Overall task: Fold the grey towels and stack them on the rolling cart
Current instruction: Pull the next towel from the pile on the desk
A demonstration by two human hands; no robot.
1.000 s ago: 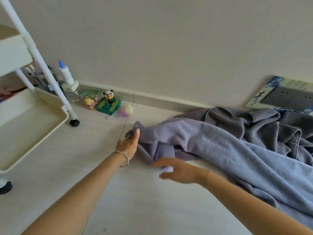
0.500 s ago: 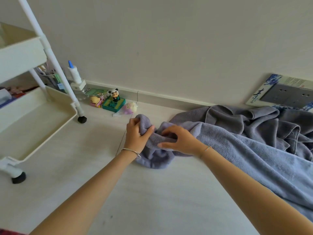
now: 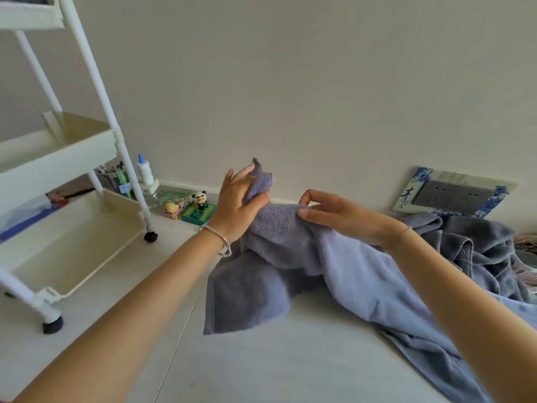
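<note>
Up it comes! The left hand (image 3: 236,205) grips the grey towel (image 3: 290,242) by its corner and the right hand (image 3: 334,213) pinches the edge. It's raised from half a second ago, trailing on the floor (image 3: 261,359) beside the rolling cart (image 3: 72,141).

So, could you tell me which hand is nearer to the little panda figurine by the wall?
Left. The left hand, gripping the grey towel, is just right of the panda figurine; the right hand pinches the towel farther right.

Nubby matt terry-cloth towel (image 3: 343,257); smooth, glossy cream plastic cart (image 3: 72,251); shiny metal bangle (image 3: 219,237); matt floor (image 3: 261,359)
</note>
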